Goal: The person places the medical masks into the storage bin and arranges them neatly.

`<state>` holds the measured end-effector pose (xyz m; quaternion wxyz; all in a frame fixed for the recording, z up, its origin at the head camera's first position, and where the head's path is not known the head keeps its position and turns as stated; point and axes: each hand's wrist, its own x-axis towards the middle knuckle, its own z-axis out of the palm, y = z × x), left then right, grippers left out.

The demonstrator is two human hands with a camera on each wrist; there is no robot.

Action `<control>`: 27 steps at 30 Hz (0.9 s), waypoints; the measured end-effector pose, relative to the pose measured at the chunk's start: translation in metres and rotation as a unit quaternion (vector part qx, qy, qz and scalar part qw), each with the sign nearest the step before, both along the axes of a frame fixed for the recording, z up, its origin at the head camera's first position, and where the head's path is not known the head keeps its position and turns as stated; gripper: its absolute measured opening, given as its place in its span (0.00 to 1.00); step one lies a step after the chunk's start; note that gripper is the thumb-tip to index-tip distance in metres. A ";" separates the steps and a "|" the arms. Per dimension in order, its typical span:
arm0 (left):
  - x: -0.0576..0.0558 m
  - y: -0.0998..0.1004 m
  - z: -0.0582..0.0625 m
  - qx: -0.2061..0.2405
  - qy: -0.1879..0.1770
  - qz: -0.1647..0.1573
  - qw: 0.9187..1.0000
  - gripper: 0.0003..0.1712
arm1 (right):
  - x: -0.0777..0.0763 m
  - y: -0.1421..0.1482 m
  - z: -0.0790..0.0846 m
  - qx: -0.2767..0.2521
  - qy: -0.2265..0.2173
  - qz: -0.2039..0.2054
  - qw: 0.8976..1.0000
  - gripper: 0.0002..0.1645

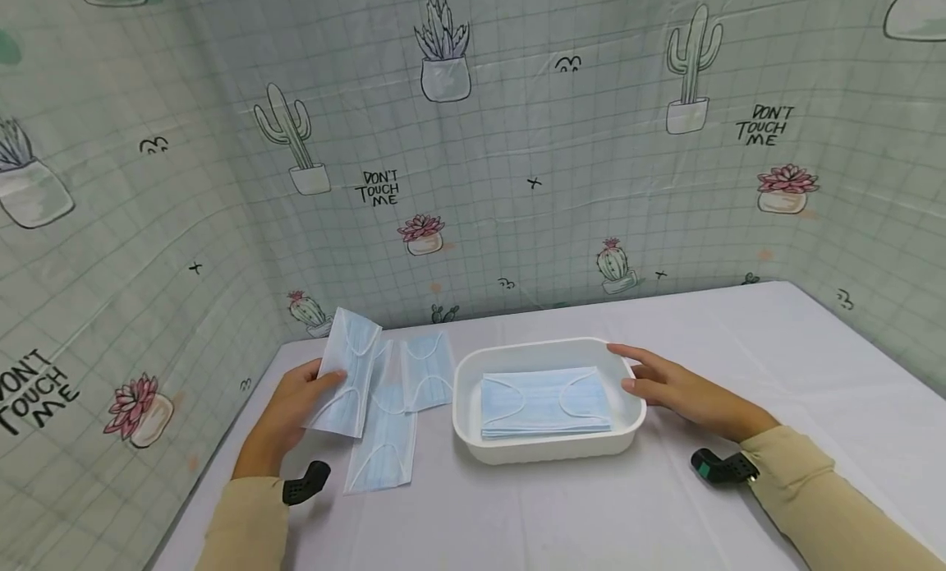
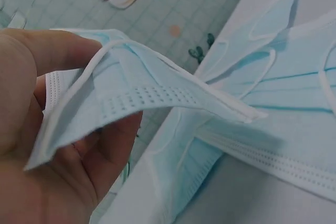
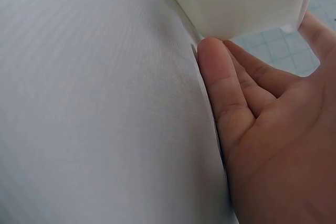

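Note:
On the left, a face mask [image 1: 347, 378] is pinched between the thumb and fingers of my left hand [image 1: 296, 398]. It is raised and tilted above the table; in the left wrist view the held mask [image 2: 142, 85] bends, and an ear loop crosses near a fingertip. Beside it lie more blue masks [image 1: 429, 370], partly overlapping on the cloth. A white plastic tray [image 1: 473, 450] stands at the middle with a neat stack of masks [image 1: 547, 402] inside. My right hand [image 1: 665, 386] holds the tray's right end, thumb at the rim [image 3: 310, 3] and other fingers against the outer wall.
A white cloth [image 1: 739, 341] covers the table. Behind and to the left hangs a grid-patterned curtain [image 1: 502, 144] with cactus drawings. Black wrist devices [image 1: 306, 482] sit at both cuffs.

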<state>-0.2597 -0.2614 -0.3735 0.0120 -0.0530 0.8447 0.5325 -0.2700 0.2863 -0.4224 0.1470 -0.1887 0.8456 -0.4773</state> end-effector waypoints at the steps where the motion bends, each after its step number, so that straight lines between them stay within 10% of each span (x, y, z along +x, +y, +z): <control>1: -0.001 0.002 0.002 -0.008 0.004 -0.005 1.000 0.32 | -0.001 -0.001 0.000 0.001 0.000 0.001 1.000 0.36; 27: -0.019 0.036 0.038 -0.089 0.047 -0.079 0.992 0.33 | -0.002 0.000 -0.002 0.011 0.005 0.000 1.000 0.37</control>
